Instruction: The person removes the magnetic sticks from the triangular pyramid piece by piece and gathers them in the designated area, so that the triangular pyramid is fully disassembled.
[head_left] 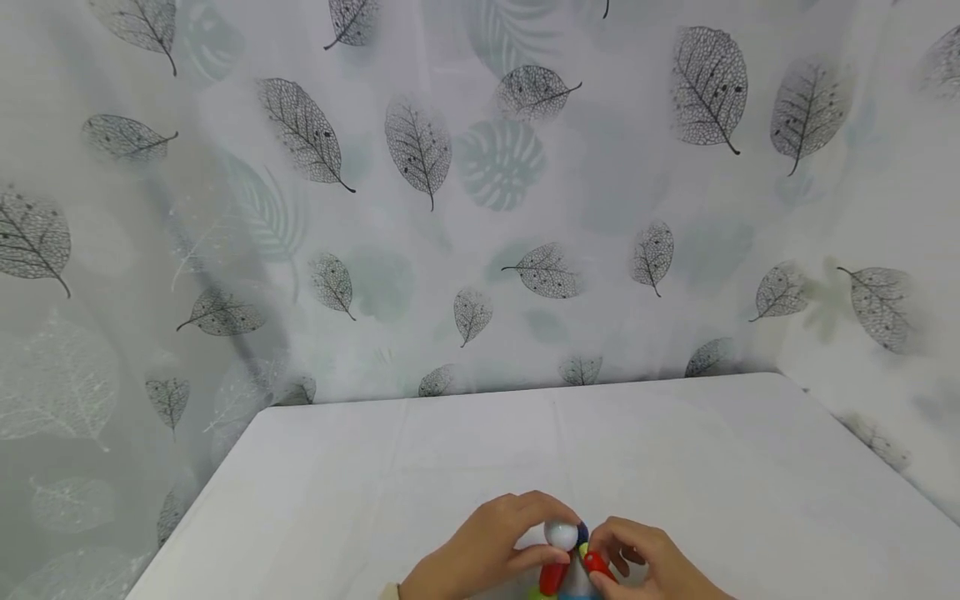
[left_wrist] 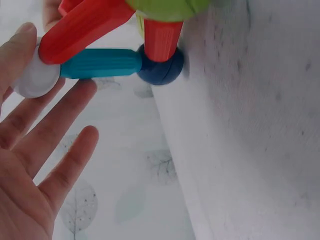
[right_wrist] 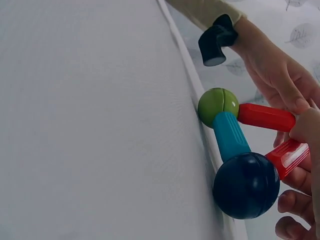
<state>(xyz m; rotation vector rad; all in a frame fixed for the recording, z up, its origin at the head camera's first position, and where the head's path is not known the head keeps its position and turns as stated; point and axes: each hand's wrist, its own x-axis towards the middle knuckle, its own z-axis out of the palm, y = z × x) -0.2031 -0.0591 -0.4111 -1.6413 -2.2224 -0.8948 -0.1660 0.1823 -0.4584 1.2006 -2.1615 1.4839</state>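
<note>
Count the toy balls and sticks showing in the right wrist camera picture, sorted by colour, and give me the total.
Green ball: 1
Dark blue ball: 1
Red sticks: 2
Teal stick: 1
Total: 5

"What's carrying everything?"

"A white tabletop [head_left: 360, 500], filling the lower middle of the head view. Its far edge crosses the frame below centre, slightly higher at the right, with rounded corners at both ends."

"Is its surface plain?"

"White all over, with a few faint creases."

"And what lies on it?"

"A rod-and-ball toy [head_left: 553, 577], at the bottom of that frame, right of centre. At centre right of the right wrist view, its dark blue ball [right_wrist: 246, 186] and green ball [right_wrist: 218, 108] seem to rest on the surface."
</note>
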